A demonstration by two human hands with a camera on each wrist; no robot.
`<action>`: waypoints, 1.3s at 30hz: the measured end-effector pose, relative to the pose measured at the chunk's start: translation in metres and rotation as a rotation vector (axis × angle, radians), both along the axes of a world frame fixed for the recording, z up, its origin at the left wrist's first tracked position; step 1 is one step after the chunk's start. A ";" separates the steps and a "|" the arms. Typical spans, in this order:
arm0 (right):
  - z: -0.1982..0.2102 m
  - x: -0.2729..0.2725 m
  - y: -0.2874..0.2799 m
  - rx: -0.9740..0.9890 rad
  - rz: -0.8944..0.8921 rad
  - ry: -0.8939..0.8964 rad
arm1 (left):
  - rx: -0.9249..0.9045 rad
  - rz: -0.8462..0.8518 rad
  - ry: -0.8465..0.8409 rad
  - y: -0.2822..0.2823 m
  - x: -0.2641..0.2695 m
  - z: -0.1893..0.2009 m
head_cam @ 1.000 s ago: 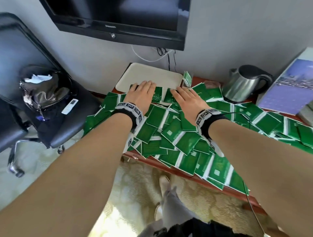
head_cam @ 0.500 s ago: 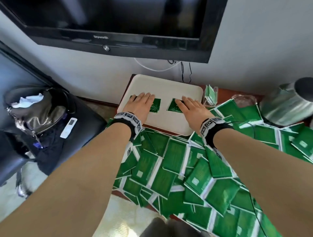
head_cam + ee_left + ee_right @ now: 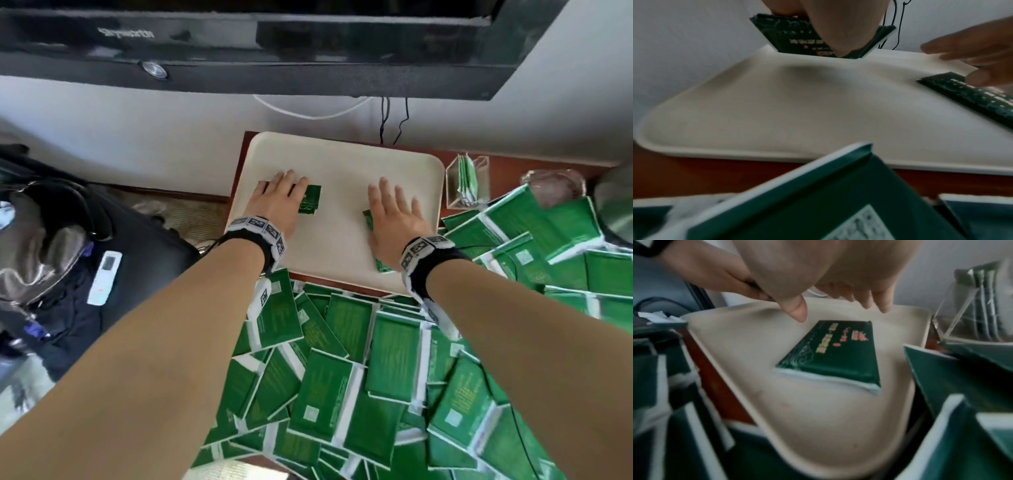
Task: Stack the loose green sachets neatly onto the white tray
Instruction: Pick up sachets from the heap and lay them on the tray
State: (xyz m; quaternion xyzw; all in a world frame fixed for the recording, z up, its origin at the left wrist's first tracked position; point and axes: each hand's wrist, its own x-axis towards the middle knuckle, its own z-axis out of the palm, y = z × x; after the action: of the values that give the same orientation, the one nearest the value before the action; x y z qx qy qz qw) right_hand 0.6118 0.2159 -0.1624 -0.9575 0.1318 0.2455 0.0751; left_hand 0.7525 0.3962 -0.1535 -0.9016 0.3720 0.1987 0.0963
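Two sachets only are on the white tray [image 3: 342, 157] now, while the big heap of loose green sachets [image 3: 359, 359] lies on the table just on the near side of the tray and spreads around its right corner. Half a second ago my hands were low over the near part of the tray with a sachet under each; now they have reached further in, so the first pair is delivered and every other sachet is yet to move. I take the tray as my landmark: it sits against the wall under the black television [image 3: 274, 44], a dark chair with a bag [image 3: 68, 240] stands well to its left, and a clear holder [image 3: 467, 181] with a few sachets stands just beside its right edge. My left hand [image 3: 279, 202] lies flat on the left sachet [image 3: 310, 198], fingers straight, pressing it down on the left half of the tray. My right hand [image 3: 394, 219] has lifted a little; in the right wrist view the straight fingers hang above the right sachet [image 3: 838, 353], which lies free on the right half. I judge that these two are the bases for two stacks, and that next I must go back to the heap.
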 end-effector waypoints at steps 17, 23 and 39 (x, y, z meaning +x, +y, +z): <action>-0.026 0.019 0.020 0.034 0.259 -0.065 | -0.042 -0.025 0.028 0.012 -0.005 -0.044; -0.020 0.042 0.024 -0.009 0.103 -0.103 | -0.102 -0.007 0.034 0.009 0.024 -0.038; -0.033 0.078 0.051 0.026 -0.198 -0.053 | -0.143 0.068 0.072 0.010 0.035 -0.056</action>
State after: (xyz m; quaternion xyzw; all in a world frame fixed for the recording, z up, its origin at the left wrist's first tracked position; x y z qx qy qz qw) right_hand 0.6896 0.2666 -0.1953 -0.9449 0.2206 0.2130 0.1148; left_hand 0.7873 0.4058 -0.2092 -0.9106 0.3575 0.2071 0.0112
